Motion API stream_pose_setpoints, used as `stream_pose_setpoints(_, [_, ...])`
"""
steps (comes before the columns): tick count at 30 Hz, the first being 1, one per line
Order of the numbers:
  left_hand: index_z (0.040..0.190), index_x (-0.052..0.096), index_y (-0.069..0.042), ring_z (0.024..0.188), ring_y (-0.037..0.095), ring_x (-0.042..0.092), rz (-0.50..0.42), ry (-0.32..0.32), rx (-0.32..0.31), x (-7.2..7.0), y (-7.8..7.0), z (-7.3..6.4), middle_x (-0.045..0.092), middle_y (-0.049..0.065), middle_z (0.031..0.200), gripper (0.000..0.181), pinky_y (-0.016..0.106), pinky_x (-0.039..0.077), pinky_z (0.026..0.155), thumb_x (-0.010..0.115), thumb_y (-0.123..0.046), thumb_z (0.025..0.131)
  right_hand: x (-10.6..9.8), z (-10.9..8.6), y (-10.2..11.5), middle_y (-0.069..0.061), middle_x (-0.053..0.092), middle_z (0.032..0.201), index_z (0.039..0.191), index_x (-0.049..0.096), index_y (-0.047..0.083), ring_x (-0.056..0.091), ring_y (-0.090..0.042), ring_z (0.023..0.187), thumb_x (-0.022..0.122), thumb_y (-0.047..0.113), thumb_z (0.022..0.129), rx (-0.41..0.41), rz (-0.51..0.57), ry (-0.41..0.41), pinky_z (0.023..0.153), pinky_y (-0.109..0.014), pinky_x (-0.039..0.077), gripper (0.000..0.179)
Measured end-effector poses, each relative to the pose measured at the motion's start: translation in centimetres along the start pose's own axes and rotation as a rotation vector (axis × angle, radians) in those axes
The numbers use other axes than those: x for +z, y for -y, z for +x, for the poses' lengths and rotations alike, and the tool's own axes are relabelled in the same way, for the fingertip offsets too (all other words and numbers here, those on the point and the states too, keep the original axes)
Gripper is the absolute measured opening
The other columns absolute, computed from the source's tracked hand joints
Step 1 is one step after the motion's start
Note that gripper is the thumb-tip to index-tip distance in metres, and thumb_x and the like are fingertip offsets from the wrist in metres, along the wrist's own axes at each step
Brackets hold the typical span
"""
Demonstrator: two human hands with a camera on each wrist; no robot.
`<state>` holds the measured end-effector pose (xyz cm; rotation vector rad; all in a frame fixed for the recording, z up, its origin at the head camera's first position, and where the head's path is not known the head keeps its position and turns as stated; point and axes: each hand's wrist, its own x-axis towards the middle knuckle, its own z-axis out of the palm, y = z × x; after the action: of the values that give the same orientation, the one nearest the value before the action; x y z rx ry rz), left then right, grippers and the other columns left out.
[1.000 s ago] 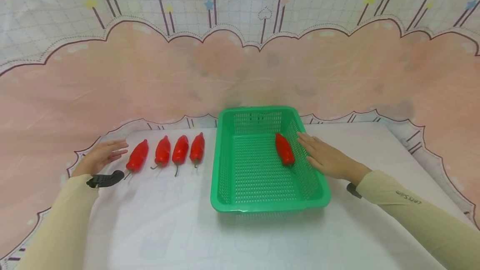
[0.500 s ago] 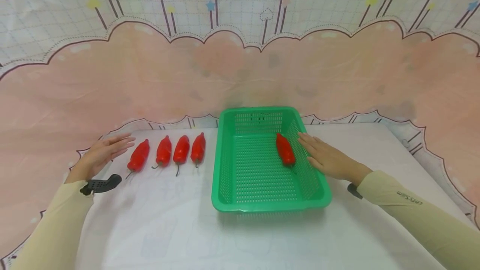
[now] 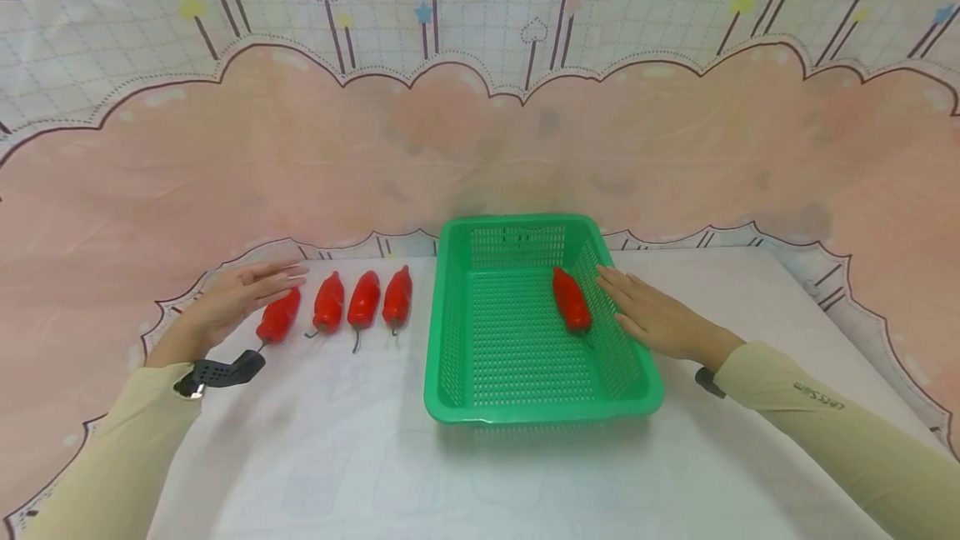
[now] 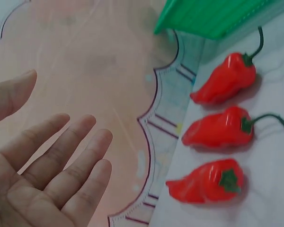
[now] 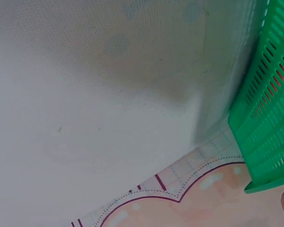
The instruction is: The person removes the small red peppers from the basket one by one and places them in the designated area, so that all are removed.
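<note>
My left hand [image 3: 228,302] hovers over the upper part of the leftmost red pepper [image 3: 277,323], partly covering it, with its fingers extended. The left wrist view shows that palm [image 4: 42,189] with nothing in it. To its right, in a row, lie a pepper [image 3: 328,307], another pepper [image 3: 363,302] and a third pepper [image 3: 397,298]. My right hand [image 3: 663,315] lies with straight fingers on the right rim of the green plastic basket [image 3: 517,418]. Inside that basket, near its right wall, rests one red pepper [image 3: 572,302].
A white cloth [image 3: 337,448] covers the table. Behind it hangs a pink and white patterned curtain [image 3: 322,157]. The basket's slotted side wall [image 5: 270,109] fills the right part of the right wrist view.
My left hand has moved up and to the right, from beside the leftmost pepper to above it. The right hand, basket and peppers have stayed put.
</note>
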<state>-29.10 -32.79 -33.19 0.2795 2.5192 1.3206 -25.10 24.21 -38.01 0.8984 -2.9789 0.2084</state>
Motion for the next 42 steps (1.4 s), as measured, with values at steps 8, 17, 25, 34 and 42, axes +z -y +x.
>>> stream_pose_setpoints(8, [0.147, 0.032, -0.012, 0.139, 0.042, 0.023, 0.039, 0.013, 0.023, 2.1, -2.5, 0.2, 0.023, 0.015, 0.155, 0.065, 0.057, 0.038, 0.104, 0.054, -0.041, 0.093, 0.1, -0.1, 0.0, -0.014, 0.02, 0.157, 0.148, 0.023, 0.002, 0.021, -0.034, 0.143, 0.04, 0.024, 0.098, 0.003, -0.001, 0.0, 0.116, -0.051, 0.021, 0.057])
stream_pose_setpoints(17, [0.145, 0.035, -0.017, 0.138, 0.039, 0.027, 0.074, 0.043, 0.061, 4.3, -5.1, 0.0, 0.035, 0.013, 0.15, 0.063, 0.069, 0.029, 0.103, 0.056, -0.042, 0.092, 0.2, -0.2, 0.0, -0.014, 0.02, 0.157, 0.148, 0.023, 0.002, 0.021, -0.034, 0.143, 0.041, 0.024, 0.098, 0.001, 0.009, -0.008, 0.116, -0.051, 0.021, 0.058])
stream_pose_setpoints(25, [0.143, 0.039, -0.029, 0.14, 0.035, 0.026, 0.135, 0.053, 0.067, 5.9, -7.4, 0.0, 0.029, 0.002, 0.155, 0.062, 0.071, 0.029, 0.101, 0.056, -0.053, 0.088, 0.3, -0.2, 0.0, -0.014, 0.02, 0.157, 0.148, 0.023, 0.002, 0.02, -0.034, 0.144, 0.04, 0.023, 0.098, -0.005, 0.003, -0.013, 0.116, -0.051, 0.021, 0.057])
stream_pose_setpoints(34, [0.142, 0.04, -0.03, 0.14, 0.033, 0.025, 0.152, 0.101, 0.095, 7.4, -9.3, 0.8, 0.03, 0.001, 0.153, 0.06, 0.066, 0.034, 0.102, 0.055, -0.053, 0.088, 0.3, -0.1, 0.1, -0.014, 0.018, 0.157, 0.148, 0.022, 0.002, 0.019, -0.034, 0.144, 0.039, 0.024, 0.099, -0.008, 0.005, -0.003, 0.117, -0.051, 0.02, 0.057])
stream_pose_setpoints(42, [0.139, 0.044, -0.032, 0.134, 0.028, 0.034, 0.183, 0.099, 0.147, 8.6, -10.7, 1.8, 0.036, -0.002, 0.148, 0.061, 0.062, 0.039, 0.1, 0.06, -0.053, 0.084, 0.2, -0.1, 0.1, -0.015, 0.018, 0.157, 0.148, 0.023, 0.0, 0.019, -0.035, 0.144, 0.039, 0.023, 0.098, -0.014, -0.001, -0.009, 0.117, -0.051, 0.019, 0.057])
